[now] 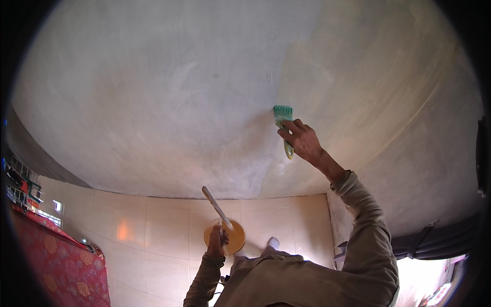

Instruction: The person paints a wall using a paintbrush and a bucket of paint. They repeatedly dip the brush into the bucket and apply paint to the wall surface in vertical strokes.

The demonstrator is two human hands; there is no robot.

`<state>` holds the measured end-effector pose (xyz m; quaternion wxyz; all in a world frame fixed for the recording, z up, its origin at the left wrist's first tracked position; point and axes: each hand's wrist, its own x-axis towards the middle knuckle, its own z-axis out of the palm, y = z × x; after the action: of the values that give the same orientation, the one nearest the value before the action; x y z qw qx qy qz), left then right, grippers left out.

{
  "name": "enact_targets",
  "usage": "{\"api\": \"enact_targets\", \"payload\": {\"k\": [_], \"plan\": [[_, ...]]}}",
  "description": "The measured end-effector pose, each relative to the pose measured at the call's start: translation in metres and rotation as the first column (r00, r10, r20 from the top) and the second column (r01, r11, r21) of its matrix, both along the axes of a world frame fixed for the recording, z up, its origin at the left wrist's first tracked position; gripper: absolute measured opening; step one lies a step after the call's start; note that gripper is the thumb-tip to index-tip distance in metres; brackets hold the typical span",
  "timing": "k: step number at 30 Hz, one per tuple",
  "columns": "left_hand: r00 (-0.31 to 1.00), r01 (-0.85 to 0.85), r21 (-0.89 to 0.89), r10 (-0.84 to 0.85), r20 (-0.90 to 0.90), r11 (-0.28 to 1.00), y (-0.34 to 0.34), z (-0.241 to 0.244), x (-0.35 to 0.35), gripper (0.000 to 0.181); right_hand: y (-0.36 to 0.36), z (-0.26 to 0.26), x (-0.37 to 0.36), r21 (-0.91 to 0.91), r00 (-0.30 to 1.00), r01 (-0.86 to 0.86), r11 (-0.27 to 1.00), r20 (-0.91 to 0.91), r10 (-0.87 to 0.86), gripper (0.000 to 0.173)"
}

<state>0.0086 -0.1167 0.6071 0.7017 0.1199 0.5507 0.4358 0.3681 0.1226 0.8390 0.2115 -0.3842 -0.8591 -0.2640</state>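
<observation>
My right hand (305,142) holds a flat paintbrush (283,113) by its handle, with the green bristles pointing up at the plastered wall (153,96). The bristle tips are at or very close to the wall surface. Lower down, my left hand (217,241) is closed on a round bucket (244,240) at its left side; whether by rim or handle I cannot tell. Inside the bucket is a yellowish liquid (234,243). A paint-stained stick (215,205) leans out of it towards the wall. To the right of the brush the wall has a more yellow-green tone than the grey on its left.
Light tiles (165,222) cover the floor below the wall. A red flowered cloth (73,264) covers something at the lower left, with a wire rack (23,180) behind it. A dark curtain (425,238) hangs at the right beside a bright opening. My foot (273,242) stands near the bucket.
</observation>
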Motion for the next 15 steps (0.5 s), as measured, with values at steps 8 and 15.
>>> {"api": "enact_targets", "payload": {"k": [8,15], "plan": [[1.000,-0.008,-0.021,0.008,0.002,1.000,0.001,0.004,-0.001,0.033,0.006,0.116,0.006,0.114,0.984,-0.006,0.993,-0.177,0.027,0.031],[1.000,-0.013,0.005,0.013,-0.002,1.000,0.000,0.001,0.000,0.033,0.004,0.095,-0.002,0.331,0.998,0.041,0.943,-0.061,-0.022,0.039]]}}
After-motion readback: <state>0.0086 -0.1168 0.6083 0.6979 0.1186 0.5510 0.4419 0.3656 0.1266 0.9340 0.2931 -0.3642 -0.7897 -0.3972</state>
